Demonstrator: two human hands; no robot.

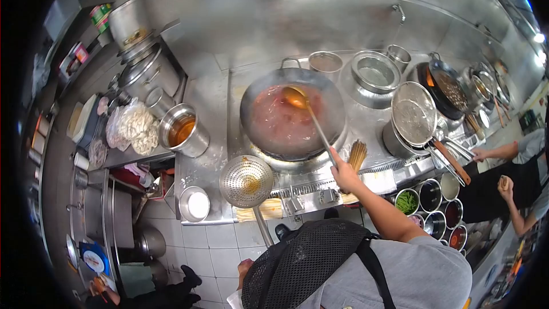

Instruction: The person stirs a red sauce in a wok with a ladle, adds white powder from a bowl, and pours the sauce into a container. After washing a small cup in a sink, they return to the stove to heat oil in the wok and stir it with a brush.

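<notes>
My right hand is closed around the handle of a long ladle, whose bowl is in the steaming reddish liquid of a big wok. At the bottom, my left hand shows only in part beside the dark mesh cap; its fingers are mostly hidden. Near it runs the handle of a perforated skimmer, which lies over the stove's front edge with orange residue on it. A bamboo brush stands just right of my right hand.
Left of the wok is a steel pot of amber liquid; a white-filled bowl sits nearer. Strainers rest over a pot on the right. Ingredient containers line the front right. A co-worker's hand is at far right, another person at lower left.
</notes>
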